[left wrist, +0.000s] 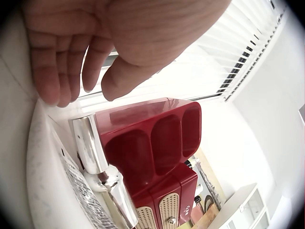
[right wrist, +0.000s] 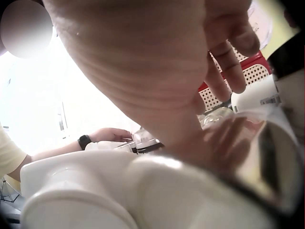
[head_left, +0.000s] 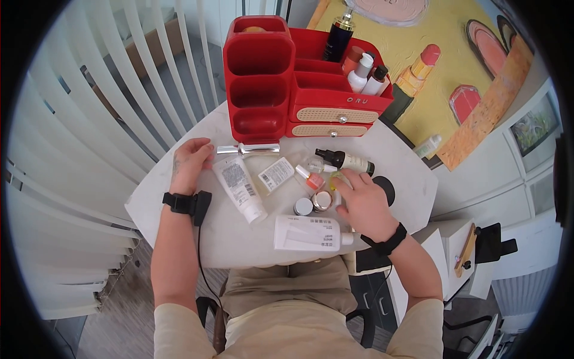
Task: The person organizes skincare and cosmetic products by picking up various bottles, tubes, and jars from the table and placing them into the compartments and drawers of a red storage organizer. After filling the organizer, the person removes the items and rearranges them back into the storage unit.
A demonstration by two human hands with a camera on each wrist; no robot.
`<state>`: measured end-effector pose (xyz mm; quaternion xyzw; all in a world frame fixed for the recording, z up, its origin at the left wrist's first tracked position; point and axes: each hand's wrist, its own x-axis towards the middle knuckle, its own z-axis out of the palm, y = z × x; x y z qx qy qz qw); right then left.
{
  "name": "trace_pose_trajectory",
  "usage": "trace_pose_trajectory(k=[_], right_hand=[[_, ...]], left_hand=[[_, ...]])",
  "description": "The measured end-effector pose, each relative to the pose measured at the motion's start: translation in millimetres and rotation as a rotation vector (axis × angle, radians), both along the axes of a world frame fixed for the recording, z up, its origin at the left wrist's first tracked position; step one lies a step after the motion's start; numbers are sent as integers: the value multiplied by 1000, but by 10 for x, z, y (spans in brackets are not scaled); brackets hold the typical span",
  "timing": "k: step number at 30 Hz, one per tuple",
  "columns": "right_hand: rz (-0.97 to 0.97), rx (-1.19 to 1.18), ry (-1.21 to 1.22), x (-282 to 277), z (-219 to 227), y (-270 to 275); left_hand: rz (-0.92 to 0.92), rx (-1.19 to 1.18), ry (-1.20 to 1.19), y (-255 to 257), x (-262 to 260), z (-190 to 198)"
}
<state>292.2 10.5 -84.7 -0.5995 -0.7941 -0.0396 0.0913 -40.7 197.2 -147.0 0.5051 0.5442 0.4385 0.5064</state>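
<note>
My left hand rests at the table's left side, fingers loosely extended and holding nothing. Just beyond its fingertips lies a shiny silver cylindrical container, seen larger in the left wrist view. A white squeeze tube lies beside this hand. My right hand reaches over the small items on the right, its fingers loosely bent above a small yellowish bottle. A dark spray bottle lies just beyond those fingers. Left of the hand are an orange-red nail polish bottle and two small jars.
A red organizer with drawers stands at the back, several bottles in its right side. A white bottle lies near the front edge, a clear labelled bottle mid-table. A black round object sits right of my right hand.
</note>
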Motion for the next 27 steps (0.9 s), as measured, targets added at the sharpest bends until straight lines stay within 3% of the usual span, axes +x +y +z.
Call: trace_pose_trajectory(k=[10, 17, 22, 24, 27], right_hand=[[-11, -62, 13, 47, -54, 46], [1, 81, 78, 123, -168, 29], [-25, 73, 60, 161, -156, -20], [40, 115, 41, 144, -192, -53], [80, 127, -41, 147, -212, -52]], left_hand=[[-17, -5, -6, -7, 1, 27], [-27, -25, -2, -13, -19, 49], [37, 225, -84, -119, 39, 213], [4, 234, -28, -238, 196, 345], [-224, 376, 68, -425, 465, 504]])
